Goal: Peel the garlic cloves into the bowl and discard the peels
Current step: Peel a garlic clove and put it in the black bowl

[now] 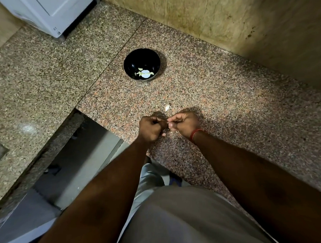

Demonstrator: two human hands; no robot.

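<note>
Garlic clove hidden btwn curled left hand [150, 128] & right hand [184, 124]; grip unclear.

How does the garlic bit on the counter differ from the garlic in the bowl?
The counter piece lies alone on the granite counter, just beyond the hands; the bowl garlic is several pieces clustered inside the black bowl. The counter piece looks smaller than that cluster. Both are pale whitish; whether each is clove or peel is unclear.

view: head, single wide-angle camera | position: sitting above the table [229, 103], close over both forearms | facing: looking forward and steeply down | range: hands near frame centre, wall [243, 14] lying farther off | overlap: no second view sharing the scene
</note>
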